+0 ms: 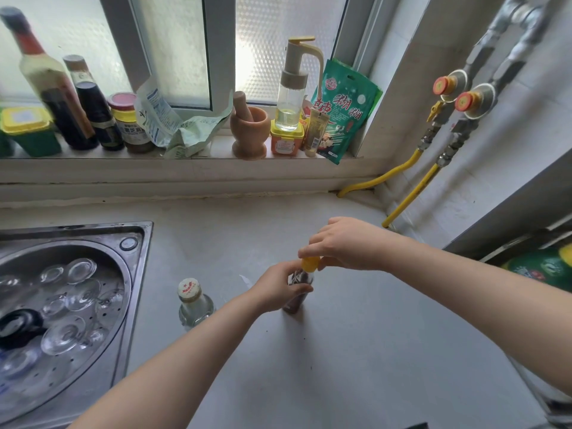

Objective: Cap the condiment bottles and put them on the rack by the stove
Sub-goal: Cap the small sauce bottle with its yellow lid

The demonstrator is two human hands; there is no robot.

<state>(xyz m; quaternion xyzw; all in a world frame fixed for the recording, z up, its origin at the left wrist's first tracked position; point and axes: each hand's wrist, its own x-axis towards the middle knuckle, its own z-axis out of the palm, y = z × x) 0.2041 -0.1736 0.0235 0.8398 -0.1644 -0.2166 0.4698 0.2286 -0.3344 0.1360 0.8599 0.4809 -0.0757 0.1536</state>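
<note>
A small dark-brown condiment bottle (296, 300) stands upright on the grey counter (340, 351). My left hand (278, 289) grips its body from the left. My right hand (346, 246) pinches the yellow cap (309, 264) sitting on the bottle's neck, fingers curled around it from above. To the left stands a clear glass bottle (195, 308) with a white and red cap on it, apart from both hands.
A steel sink (136, 274) with several glass lids and a perforated tray lies at the left. The windowsill holds sauce bottles (62, 97), jars, a wooden mortar (249, 128), an oil dispenser (291, 97) and a green packet (343, 113). Yellow gas hoses (408, 196) run at the right wall.
</note>
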